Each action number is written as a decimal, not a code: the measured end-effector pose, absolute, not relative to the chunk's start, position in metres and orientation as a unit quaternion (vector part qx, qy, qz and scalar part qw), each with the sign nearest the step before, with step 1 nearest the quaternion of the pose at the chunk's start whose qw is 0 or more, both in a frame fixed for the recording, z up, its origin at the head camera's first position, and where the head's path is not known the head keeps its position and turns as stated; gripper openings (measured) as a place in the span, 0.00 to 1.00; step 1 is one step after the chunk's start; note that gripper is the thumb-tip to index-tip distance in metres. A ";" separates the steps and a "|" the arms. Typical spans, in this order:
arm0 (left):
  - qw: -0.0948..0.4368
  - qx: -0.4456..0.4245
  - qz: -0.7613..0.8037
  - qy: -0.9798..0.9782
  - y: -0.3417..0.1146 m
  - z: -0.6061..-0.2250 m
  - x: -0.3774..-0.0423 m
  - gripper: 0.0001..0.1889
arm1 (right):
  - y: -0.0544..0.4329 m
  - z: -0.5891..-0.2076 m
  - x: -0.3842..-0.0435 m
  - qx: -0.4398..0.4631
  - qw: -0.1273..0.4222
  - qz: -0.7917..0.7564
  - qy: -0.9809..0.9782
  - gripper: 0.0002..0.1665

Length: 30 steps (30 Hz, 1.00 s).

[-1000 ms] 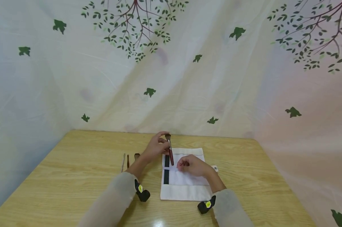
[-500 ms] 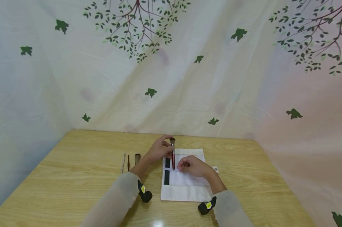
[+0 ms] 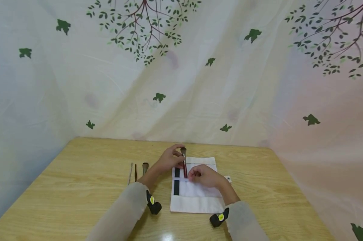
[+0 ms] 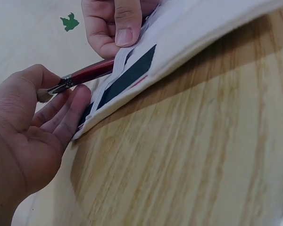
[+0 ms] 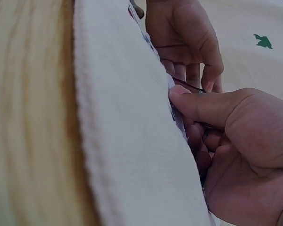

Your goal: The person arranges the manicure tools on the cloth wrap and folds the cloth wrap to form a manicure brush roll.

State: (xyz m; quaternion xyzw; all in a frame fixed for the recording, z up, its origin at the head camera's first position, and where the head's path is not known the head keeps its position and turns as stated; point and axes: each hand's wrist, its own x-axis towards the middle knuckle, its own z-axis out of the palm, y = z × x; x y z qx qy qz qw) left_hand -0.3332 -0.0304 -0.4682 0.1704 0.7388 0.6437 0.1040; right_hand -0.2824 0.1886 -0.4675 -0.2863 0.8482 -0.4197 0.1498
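Observation:
A makeup brush [image 3: 185, 169] with a dark red handle stands in my left hand [image 3: 168, 158], pinched near its metal collar, bristles pointing away from me. In the left wrist view the handle end of the brush [image 4: 92, 72] meets a white elastic band [image 4: 119, 66] and passes under it. That band crosses a white cloth brush roll [image 3: 196, 204] with a black strip [image 3: 176, 188] along its left side. My right hand [image 3: 208, 176] pinches the band beside the handle, thumb on top and fingers curled; the right wrist view partly hides those fingertips behind the cloth.
Left of the roll lie a thin light tool [image 3: 130, 172], a slim brown tool [image 3: 135, 172] and another wide brush [image 3: 145, 168], partly behind my left forearm. A small white tag [image 3: 228, 178] sticks out at the roll's right. A patterned curtain [image 3: 181, 110] backs the wooden table [image 3: 91, 174].
My left hand has moved slightly right and nearer to me, turning the brush more upright; its handle end has reached the elastic band. The right hand has stayed nearly still.

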 end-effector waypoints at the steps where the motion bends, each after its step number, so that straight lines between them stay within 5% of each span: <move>1: 0.108 0.172 0.642 0.740 -0.031 -0.468 -0.334 0.30 | 0.189 -0.467 -0.283 -0.286 0.150 -0.421 0.847 0.10; 30: 0.151 0.211 0.602 0.755 -0.031 -0.471 -0.340 0.21 | 0.190 -0.468 -0.285 -0.281 0.156 -0.422 0.848 0.06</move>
